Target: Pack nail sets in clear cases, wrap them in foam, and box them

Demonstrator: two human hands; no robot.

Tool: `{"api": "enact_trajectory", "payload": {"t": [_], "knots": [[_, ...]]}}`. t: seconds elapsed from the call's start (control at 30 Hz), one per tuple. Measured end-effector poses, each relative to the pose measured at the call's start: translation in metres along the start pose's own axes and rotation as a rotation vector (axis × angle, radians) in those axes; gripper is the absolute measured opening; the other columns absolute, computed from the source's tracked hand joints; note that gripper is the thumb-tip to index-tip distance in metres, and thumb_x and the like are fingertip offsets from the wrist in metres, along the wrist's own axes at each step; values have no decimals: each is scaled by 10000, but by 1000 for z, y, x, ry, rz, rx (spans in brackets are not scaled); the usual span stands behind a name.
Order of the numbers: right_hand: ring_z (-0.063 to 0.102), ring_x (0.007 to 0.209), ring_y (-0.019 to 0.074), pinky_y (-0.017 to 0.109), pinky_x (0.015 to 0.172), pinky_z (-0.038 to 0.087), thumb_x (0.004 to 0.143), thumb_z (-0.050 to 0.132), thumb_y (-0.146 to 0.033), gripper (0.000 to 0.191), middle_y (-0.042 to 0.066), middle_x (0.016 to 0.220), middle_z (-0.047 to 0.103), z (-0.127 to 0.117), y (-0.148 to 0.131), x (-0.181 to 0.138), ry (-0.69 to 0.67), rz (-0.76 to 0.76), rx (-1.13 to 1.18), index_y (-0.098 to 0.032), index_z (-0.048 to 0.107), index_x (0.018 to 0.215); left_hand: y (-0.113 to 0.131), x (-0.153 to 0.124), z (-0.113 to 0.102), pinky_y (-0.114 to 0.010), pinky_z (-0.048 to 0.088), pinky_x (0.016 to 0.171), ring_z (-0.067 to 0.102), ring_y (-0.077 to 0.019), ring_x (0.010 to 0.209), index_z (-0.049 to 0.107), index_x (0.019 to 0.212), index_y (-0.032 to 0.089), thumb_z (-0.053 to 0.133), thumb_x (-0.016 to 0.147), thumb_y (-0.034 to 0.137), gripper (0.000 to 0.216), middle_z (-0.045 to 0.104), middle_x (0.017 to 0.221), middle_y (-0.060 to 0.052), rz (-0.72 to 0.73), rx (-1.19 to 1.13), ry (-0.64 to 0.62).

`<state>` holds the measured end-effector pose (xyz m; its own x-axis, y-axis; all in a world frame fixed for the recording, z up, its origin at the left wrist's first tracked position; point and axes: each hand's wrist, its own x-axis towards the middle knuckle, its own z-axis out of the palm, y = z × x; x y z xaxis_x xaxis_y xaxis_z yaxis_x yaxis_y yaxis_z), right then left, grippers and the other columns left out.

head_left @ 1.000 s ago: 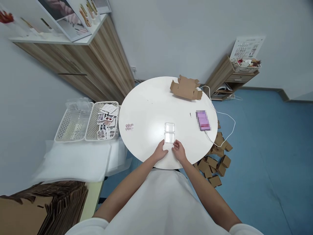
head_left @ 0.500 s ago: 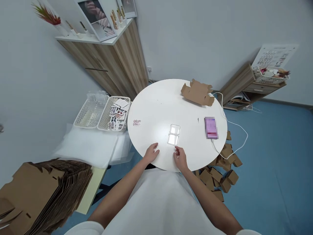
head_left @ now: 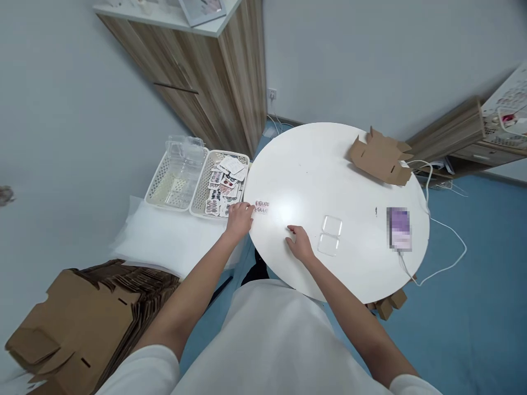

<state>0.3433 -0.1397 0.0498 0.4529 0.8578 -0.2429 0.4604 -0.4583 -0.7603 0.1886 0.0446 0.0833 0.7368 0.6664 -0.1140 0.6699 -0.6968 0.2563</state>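
Note:
My left hand (head_left: 239, 216) reaches to the left rim of the round white table (head_left: 313, 159), its fingertips right beside a small strip of pink press-on nails (head_left: 261, 206); the fingers look loosely spread and hold nothing. My right hand (head_left: 300, 244) rests flat on the table top with its fingers apart. An open clear plastic case (head_left: 331, 235) lies a little to the right of that hand, not touched by it.
Two white baskets stand left of the table, one with clear cases (head_left: 177, 173), one with printed nail cards (head_left: 220, 184). A folded cardboard box (head_left: 381, 156) and a phone (head_left: 398, 227) on a white cable lie on the table. Flat cardboard blanks (head_left: 82, 318) are stacked at lower left.
My head has turned left. My left hand left the clear case and moved left to the pink nail strip. My right hand also let go of the case and now lies flat.

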Motion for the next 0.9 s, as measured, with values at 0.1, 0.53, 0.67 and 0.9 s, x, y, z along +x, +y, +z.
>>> {"api": "enact_trajectory", "payload": {"t": [0.1,0.53,0.67,0.9], "knots": [[426,1055,217,373,882,381,731,478,-168,429,71,1109,479,19,-17,32,-12,27,-93,-213,455,1157,-16,24,0,-455,182,950,387,-284,1078,514,1064,241,536,695,123,388,509,1081,-100,23,12,-59],[440,963,251,364,788,350,678,606,-156,650,90,1047,466,57,-53,105,-18,157,-378,-277,344,1261,-35,66,19,-494,160,940,400,-282,1017,539,974,250,619,682,177,311,510,1001,-86,188,-19,-246],[449,960,254,358,767,346,657,614,-130,627,87,1047,470,58,-56,107,-11,191,-395,-290,391,1221,-36,65,19,-482,178,920,404,-280,1015,529,969,230,620,665,135,331,499,999,-86,177,-78,-239],[474,957,237,359,773,338,690,575,-121,606,70,1056,506,60,-58,99,-4,186,-359,-288,367,1234,-35,57,21,-476,161,927,413,-281,1039,468,1078,258,541,729,128,380,528,1013,-91,132,-157,-266]]}}
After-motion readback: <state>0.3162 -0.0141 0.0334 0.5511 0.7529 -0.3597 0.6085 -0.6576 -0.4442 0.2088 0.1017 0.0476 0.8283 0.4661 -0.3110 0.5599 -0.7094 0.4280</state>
